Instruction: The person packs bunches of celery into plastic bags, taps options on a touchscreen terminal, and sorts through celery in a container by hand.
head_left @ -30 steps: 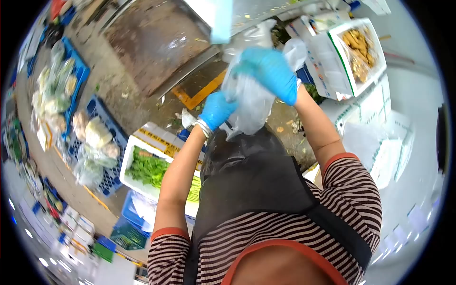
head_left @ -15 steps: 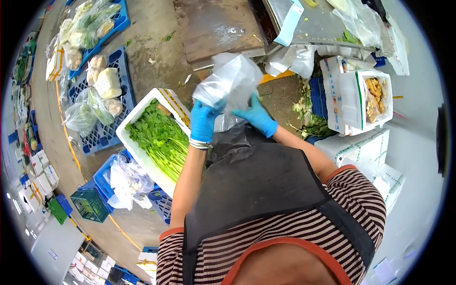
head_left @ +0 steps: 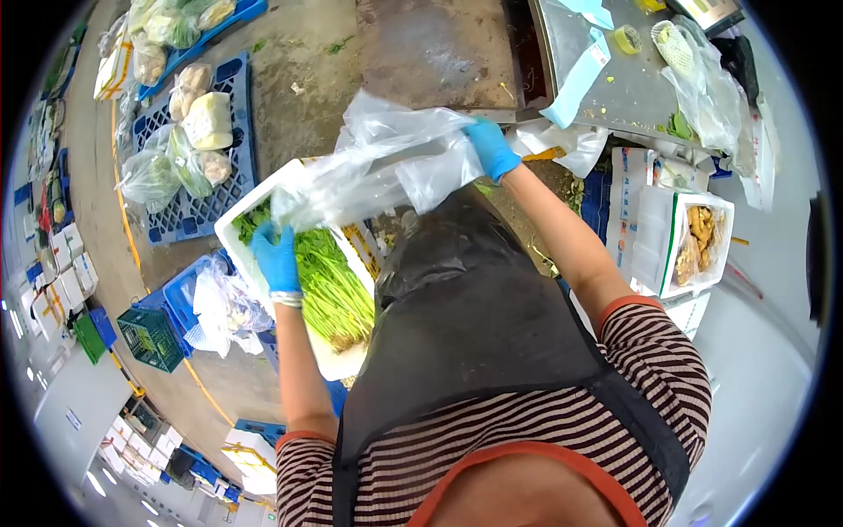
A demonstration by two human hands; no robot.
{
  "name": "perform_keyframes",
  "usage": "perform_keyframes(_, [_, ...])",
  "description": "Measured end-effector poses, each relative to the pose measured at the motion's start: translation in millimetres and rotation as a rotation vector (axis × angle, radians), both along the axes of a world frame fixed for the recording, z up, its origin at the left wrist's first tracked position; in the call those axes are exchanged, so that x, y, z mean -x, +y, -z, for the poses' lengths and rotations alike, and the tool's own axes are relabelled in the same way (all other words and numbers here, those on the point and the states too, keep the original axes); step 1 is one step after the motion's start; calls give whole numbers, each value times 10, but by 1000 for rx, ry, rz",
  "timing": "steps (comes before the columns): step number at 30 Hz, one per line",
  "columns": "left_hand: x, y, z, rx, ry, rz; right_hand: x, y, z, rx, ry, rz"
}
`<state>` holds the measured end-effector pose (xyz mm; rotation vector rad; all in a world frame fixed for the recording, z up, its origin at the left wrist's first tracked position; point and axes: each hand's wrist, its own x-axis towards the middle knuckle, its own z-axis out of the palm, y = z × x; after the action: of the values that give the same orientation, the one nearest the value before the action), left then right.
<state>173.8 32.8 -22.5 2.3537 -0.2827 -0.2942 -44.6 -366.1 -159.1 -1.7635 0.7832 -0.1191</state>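
Observation:
A clear plastic bag (head_left: pixel 378 162) is stretched wide between my two blue-gloved hands. My right hand (head_left: pixel 493 149) is closed on its right end, in front of the metal table. At the bag's lower left end is my left hand (head_left: pixel 277 257), fingers bent against the plastic, over the white foam box (head_left: pixel 338 358). Leafy green vegetables (head_left: pixel 329 285) with pale green stalks lie in that box, partly covered by the bag and my left hand.
Blue pallets (head_left: pixel 235 105) at the upper left bear bagged vegetables. A metal table (head_left: pixel 575 79) with tape and plastic stands at the upper right. Below it is a foam box of ginger (head_left: pixel 700 233). A green crate (head_left: pixel 149 338) and a white plastic bundle (head_left: pixel 224 303) are at the left.
My hands have moved apart, the left one down and left over the vegetable box, the right one up. The bag, bunched up before, is now spread between them.

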Motion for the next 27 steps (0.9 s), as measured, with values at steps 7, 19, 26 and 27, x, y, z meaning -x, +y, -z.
perform_keyframes(7, [86,-2125,25,-520,-511,453,-749,-290,-1405,-53,-18,-591])
perform_keyframes(19, [-1554,-3443,-739,279,-566,183,-1707,-2290,-2273,791,-539,35])
perform_keyframes(26, [-220,-3936,-926,-44,-187,398,-2485,-2052,-569,624,-45,-394])
perform_keyframes(27, [-348,-3871,-942,-87,-146,424,-2555,-2272,-517,556,-70,-351])
